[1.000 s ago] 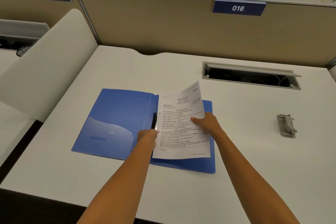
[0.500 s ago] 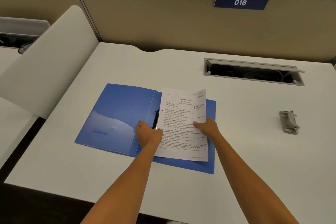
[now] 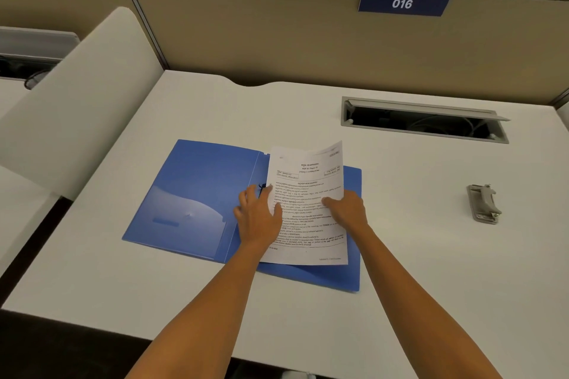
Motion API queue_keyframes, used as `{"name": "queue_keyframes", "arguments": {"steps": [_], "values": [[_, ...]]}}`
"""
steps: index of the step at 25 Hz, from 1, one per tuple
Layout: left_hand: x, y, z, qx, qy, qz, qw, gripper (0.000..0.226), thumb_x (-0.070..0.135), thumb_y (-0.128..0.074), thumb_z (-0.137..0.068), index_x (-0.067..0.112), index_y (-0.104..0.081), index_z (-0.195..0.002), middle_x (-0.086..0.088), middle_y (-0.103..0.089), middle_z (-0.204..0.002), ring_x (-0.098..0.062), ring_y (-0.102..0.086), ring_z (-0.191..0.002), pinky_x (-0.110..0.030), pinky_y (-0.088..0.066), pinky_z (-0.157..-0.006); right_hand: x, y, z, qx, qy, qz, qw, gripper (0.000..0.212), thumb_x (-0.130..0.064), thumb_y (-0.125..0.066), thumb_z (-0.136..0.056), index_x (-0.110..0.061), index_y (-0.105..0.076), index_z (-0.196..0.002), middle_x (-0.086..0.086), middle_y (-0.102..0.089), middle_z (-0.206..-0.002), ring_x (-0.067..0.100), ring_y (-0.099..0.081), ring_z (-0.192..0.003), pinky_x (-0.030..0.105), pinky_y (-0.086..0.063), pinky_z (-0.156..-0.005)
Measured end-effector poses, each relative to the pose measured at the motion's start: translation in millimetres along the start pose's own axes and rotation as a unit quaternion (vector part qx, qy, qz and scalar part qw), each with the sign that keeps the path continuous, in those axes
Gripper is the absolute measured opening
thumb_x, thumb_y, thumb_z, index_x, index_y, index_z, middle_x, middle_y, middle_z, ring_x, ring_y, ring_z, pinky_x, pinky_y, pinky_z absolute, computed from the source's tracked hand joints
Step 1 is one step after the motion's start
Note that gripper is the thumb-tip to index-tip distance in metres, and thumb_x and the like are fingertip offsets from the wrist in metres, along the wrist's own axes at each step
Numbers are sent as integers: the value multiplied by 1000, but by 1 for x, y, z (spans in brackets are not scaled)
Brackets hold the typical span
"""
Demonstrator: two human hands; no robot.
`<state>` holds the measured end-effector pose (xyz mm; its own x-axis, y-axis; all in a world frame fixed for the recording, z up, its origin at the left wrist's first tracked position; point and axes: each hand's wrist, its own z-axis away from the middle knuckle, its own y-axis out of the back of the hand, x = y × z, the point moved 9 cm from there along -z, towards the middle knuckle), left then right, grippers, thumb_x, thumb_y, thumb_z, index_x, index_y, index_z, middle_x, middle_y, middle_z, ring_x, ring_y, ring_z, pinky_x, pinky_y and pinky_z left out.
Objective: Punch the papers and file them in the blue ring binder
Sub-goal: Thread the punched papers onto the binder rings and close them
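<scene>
The blue ring binder lies open on the white desk. A printed sheet of paper lies over its right half, with the top right corner lifted. My left hand rests at the spine over the black ring clip, thumb on the paper's left edge and fingers spread. My right hand holds the paper's right edge, thumb on top and fingers behind it. The grey hole punch sits apart on the desk to the right.
An open cable slot with wires is set into the desk at the back right. A beige partition with a 016 label closes the back. A white side divider stands on the left.
The paper came down flatter onto the binder's right half, then its top right corner lifted again. My left hand moved up along the spine onto the ring clip.
</scene>
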<state>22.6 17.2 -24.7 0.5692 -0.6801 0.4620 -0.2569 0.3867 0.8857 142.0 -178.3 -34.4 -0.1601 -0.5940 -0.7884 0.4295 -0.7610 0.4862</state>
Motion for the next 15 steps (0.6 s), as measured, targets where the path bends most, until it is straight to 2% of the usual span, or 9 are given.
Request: {"name": "queue_keyframes", "arguments": {"steps": [3,7,12,15], "values": [[1,-14,-3,-61,-1,-93,994,55,53,-35,-98,32,-32,-148,-5,-22,-158,-28,-17,-145,-49,-26,-113,0,-1,-1,-12,4,-5,1000,33,-21,-60,-91,-12,-60,-123,8,-66,-121,26,-64,-101,32,-53,-79],[4,-22,-5,-83,2,-105,991,59,52,-29,-99,29,-20,-152,-3,-20,-159,-28,-15,-146,-50,-23,-114,-2,0,-4,-25,8,-18,1000,36,-24,-63,-91,-12,-60,-125,8,-66,-122,27,-65,-104,36,-55,-85],[9,-18,-9,-47,5,-82,996,55,47,-31,-100,22,-31,-150,-2,-33,-155,-25,-21,-146,-47,-23,-115,-11,4,-5,-41,31,-41,998,33,-25,-64,-90,-15,-62,-121,6,-68,-118,25,-67,-99,40,-56,-86],[7,-14,-12,-32,9,-78,996,52,44,-32,-101,20,-38,-146,-2,-40,-151,-24,-26,-144,-44,-23,-114,-19,4,-5,-51,45,-51,996,31,-26,-64,-90,-15,-62,-119,6,-69,-115,23,-69,-94,36,-58,-80]]}}
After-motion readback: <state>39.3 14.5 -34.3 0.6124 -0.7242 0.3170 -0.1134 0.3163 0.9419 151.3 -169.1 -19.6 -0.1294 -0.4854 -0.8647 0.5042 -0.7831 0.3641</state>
